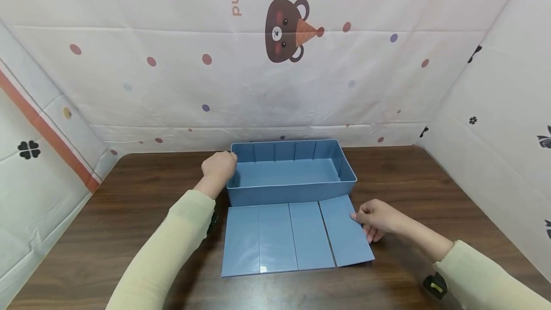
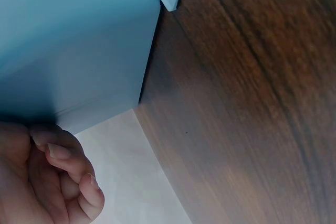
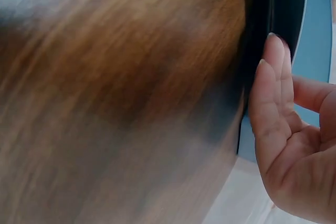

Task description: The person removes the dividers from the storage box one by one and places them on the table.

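Observation:
An open-topped blue rectangular box [image 1: 290, 193] stands on the wooden table, its long side facing me. My left hand [image 1: 219, 169] grips its left wall near the top; in the left wrist view the fingers of that left hand [image 2: 58, 177] are curled at the box's outer side [image 2: 105, 61]. Several flat blue panels [image 1: 273, 238] lie side by side just in front of the box. Between thumb and fingers, my right hand [image 1: 376, 221] pinches the right edge of the rightmost panel [image 1: 346, 228], which sits slightly askew and raised at that edge.
Dark wood tabletop [image 1: 404, 176] extends to both sides of the box. Behind it hangs a white printed cloth [image 1: 241, 85] with dots and a bear's head. Similar cloth [image 1: 495, 123] closes off the right side. A dark band-mounted device [image 1: 435, 285] is at the right wrist.

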`<state>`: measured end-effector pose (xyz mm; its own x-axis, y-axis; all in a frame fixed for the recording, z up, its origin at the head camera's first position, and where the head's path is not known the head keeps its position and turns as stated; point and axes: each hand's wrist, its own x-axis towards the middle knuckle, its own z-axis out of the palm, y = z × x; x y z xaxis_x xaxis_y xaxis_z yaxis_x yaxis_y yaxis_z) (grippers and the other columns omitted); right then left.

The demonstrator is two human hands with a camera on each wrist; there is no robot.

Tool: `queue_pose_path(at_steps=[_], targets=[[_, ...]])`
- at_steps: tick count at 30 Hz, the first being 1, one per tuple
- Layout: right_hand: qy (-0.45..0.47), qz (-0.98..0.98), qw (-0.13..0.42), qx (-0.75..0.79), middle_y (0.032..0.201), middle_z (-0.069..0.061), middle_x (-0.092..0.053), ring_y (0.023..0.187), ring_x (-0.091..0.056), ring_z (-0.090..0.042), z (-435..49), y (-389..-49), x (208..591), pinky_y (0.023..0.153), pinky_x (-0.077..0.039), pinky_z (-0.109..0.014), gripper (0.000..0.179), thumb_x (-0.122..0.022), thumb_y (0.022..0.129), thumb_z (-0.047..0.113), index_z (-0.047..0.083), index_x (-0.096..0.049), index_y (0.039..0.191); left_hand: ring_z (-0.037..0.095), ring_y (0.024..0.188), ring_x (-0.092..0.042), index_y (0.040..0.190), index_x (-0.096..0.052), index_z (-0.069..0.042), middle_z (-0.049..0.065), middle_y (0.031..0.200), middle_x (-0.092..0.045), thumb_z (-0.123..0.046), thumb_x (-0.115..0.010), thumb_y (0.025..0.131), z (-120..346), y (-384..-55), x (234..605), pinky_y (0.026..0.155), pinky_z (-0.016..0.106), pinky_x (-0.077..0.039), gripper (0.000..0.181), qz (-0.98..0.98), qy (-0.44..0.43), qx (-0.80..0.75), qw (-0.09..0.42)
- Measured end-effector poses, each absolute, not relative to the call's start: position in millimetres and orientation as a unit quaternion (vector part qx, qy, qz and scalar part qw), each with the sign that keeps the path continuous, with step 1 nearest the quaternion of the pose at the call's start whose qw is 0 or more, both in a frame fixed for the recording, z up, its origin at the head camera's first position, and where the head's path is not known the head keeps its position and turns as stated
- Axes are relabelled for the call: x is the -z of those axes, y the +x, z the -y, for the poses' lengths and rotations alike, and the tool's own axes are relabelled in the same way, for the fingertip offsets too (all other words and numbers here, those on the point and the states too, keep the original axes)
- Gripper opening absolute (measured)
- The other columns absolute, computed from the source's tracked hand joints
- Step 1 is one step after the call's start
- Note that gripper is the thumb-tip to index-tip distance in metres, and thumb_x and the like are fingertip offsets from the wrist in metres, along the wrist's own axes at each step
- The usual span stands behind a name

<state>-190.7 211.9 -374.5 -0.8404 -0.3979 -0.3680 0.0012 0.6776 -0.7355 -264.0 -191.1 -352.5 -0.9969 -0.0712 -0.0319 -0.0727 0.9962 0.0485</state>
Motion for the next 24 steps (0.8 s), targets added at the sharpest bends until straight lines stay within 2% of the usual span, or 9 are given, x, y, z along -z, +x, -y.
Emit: queue_pose_path(at_steps=[12, 24], targets=[[-0.12, -0.9, 0.242, 0.342, 0.054, 0.001, -0.057, 0.047, -0.057, -0.011, -207.0, -187.6, 379.2, 0.047, -0.049, -0.025, 0.033, -0.056, 0.105, 0.021, 0.007, -0.056, 0.075, 0.024, 0.08, -0.066, 0.111, -0.068, -0.01, 0.014, 0.09, -0.069, -0.009, -0.044, 0.106, 192.0, -264.2, 353.3, 0.068, 0.043, -0.058, 0.024, -0.999, -0.031, -0.024, 0.016], [-0.134, -0.916, 0.224, 0.306, 0.052, 0.0, -0.057, 0.046, -0.056, -0.012, -203.8, -188.8, 382.3, 0.046, -0.049, -0.026, 0.036, -0.058, 0.104, 0.019, 0.008, -0.053, 0.07, 0.026, 0.082, -0.068, 0.12, -0.066, -0.011, 0.015, 0.093, -0.07, -0.007, -0.044, 0.105, 191.9, -261.8, 351.4, 0.067, 0.044, -0.058, 0.027, -1.0, -0.019, -0.011, 0.014]])
